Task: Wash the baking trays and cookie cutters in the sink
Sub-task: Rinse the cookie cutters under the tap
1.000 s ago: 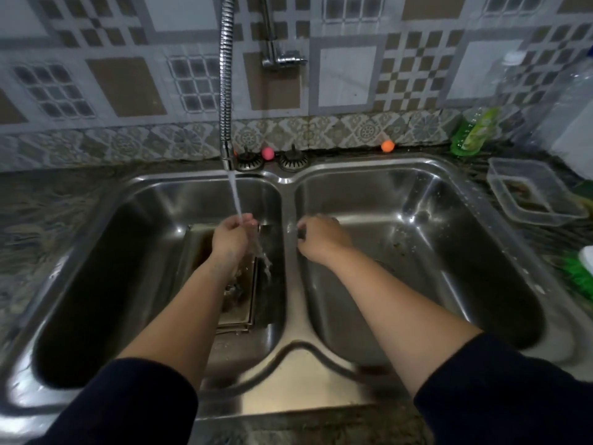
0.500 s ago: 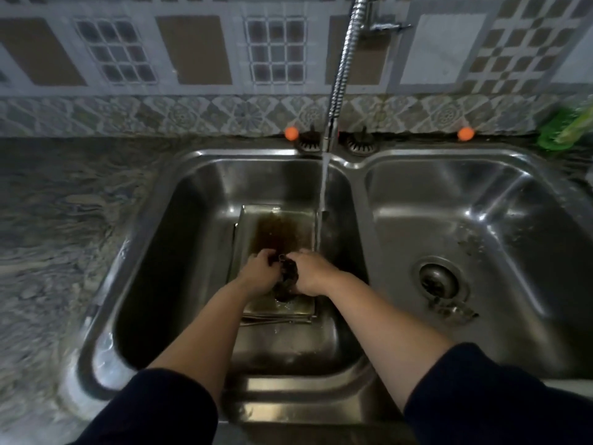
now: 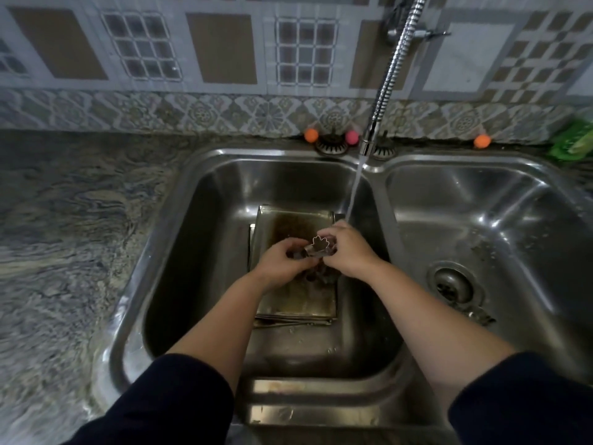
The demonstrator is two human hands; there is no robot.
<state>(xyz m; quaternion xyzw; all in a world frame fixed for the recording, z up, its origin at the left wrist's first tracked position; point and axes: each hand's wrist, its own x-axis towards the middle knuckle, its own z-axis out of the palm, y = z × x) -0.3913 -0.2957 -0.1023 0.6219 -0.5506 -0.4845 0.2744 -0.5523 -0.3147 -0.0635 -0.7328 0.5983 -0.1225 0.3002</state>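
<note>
A stack of stained metal baking trays (image 3: 296, 298) lies flat in the left basin of the steel double sink (image 3: 192, 175). Above the trays, both hands hold a small metal flower-shaped cookie cutter (image 3: 321, 246). My left hand (image 3: 282, 261) grips its lower left side, and my right hand (image 3: 348, 252) closes on its right side. Water runs from the flexible tap hose (image 3: 390, 78) and falls onto the back of my right hand. More small dark cutters seem to lie on the tray under my hands, mostly hidden.
The right basin (image 3: 513, 239) has a drain strainer (image 3: 451, 284) with bits of debris nearby. Marbled counter (image 3: 64, 236) spreads to the left. Small orange and pink balls (image 3: 311, 135) sit at the sink's back rim. A green bottle (image 3: 574, 139) lies at the far right.
My view has swung left, onto the left basin. My hands dropped from under the water stream to the tray, then lifted a cookie cutter up between them.
</note>
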